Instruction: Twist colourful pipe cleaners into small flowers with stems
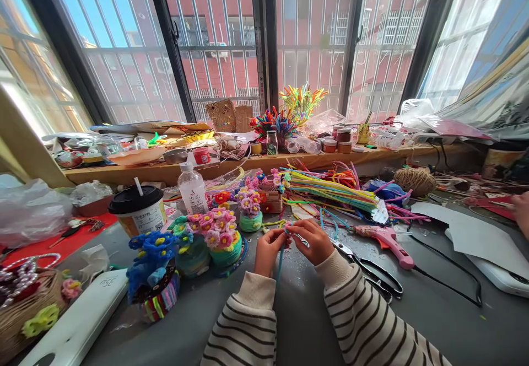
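Close together over the grey table, my left hand (pixel 268 249) and my right hand (pixel 313 240) are both pinched at the fingertips. Between them is a light-blue pipe cleaner (pixel 281 264), its free end hanging down past my left wrist. A bit of pink shows at the fingertips, partly hidden by the fingers. Under my right fingers a small silvery piece (pixel 303 240) shows; I cannot make out what it is. Black-handled scissors (pixel 378 278) lie just right of my right hand. Left of my left hand stand pots of pink pipe-cleaner flowers (pixel 219 231) and blue ones (pixel 152 247).
A pink glue gun (pixel 390 243) with a black cord lies to the right. Behind is a bundle of pipe cleaners (pixel 334 189). A lidded cup (pixel 138 209), a plastic bottle (pixel 192 189) and a white device (pixel 78 319) stand or lie left. Another person's hand (pixel 521 211) shows at the right edge.
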{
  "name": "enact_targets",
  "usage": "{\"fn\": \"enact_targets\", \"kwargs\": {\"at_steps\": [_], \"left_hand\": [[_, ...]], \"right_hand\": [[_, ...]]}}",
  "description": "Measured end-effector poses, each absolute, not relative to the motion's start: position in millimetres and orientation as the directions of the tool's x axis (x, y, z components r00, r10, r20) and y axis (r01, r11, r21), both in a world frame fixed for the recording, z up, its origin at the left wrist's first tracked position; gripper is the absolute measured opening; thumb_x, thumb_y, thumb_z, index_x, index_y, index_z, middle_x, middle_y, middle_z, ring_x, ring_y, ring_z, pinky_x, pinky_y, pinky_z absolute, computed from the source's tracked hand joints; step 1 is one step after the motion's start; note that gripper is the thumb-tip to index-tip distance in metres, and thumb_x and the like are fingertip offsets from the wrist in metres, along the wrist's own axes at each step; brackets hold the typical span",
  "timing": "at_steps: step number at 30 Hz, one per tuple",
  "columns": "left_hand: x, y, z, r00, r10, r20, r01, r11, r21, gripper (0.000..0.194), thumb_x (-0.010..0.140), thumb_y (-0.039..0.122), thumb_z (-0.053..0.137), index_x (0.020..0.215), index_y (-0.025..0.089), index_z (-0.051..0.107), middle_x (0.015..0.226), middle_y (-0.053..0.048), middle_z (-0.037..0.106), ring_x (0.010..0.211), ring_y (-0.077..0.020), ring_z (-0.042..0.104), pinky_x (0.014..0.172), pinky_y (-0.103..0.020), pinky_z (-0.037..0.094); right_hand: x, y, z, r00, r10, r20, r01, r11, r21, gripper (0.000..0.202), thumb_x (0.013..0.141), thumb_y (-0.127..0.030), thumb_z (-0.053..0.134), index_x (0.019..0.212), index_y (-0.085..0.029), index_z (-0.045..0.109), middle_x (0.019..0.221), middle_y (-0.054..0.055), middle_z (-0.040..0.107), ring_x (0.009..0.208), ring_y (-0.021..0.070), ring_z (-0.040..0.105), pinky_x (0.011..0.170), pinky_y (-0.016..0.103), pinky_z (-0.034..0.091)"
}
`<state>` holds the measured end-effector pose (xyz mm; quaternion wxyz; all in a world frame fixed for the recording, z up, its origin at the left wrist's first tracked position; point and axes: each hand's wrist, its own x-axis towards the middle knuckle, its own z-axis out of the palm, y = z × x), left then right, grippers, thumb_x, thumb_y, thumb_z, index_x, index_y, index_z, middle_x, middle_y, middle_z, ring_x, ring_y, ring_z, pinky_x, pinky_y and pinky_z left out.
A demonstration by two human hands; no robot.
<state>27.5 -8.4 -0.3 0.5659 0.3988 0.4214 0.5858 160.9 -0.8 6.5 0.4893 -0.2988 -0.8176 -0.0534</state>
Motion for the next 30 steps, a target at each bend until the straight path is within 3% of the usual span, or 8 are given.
{"fn": "enact_targets", "kwargs": {"at_steps": [5,18,30], "left_hand": [[28.3,-10.0,2.8,-0.045,0.999,-0.013,-0.291,-0.001,0.957,0.028,0.047,0.03,0.066,0.066,0.012,0.059,0.055,0.001,0.058,0.048,-0.0095,0.053,0.05,-0.021,0.042],[30.2,-11.0,0.6,0.104,0.994,0.037,-0.137,-0.023,0.99,0.022,0.05,0.035,0.063,0.066,0.019,0.062,0.061,-0.002,0.063,0.057,-0.015,0.058,0.058,-0.025,0.045],[33.2,-16.9,2.7,0.079,0.988,0.134,-0.044,-0.131,0.99,0.012,0.053,0.032,0.062,0.058,0.021,0.063,0.06,-0.002,0.061,0.055,-0.015,0.056,0.056,-0.025,0.045]], "right_hand": [[159.9,0.7,4.2,-0.355,0.426,0.832,0.544,0.818,-0.187,0.022,0.072,-0.018,0.047,0.093,-0.017,0.057,0.079,0.007,0.058,0.075,0.0161,0.051,0.067,0.03,0.046],[164.7,2.2,5.9,-0.325,0.5,0.803,0.537,0.797,-0.279,0.02,0.078,-0.023,0.043,0.08,-0.018,0.062,0.074,0.007,0.062,0.071,0.0162,0.054,0.065,0.029,0.046],[179.9,2.0,28.2,-0.435,0.666,0.605,0.387,0.746,-0.543,0.016,0.072,-0.03,0.051,0.073,-0.02,0.063,0.071,0.004,0.062,0.066,0.0134,0.057,0.063,0.025,0.046]]}}
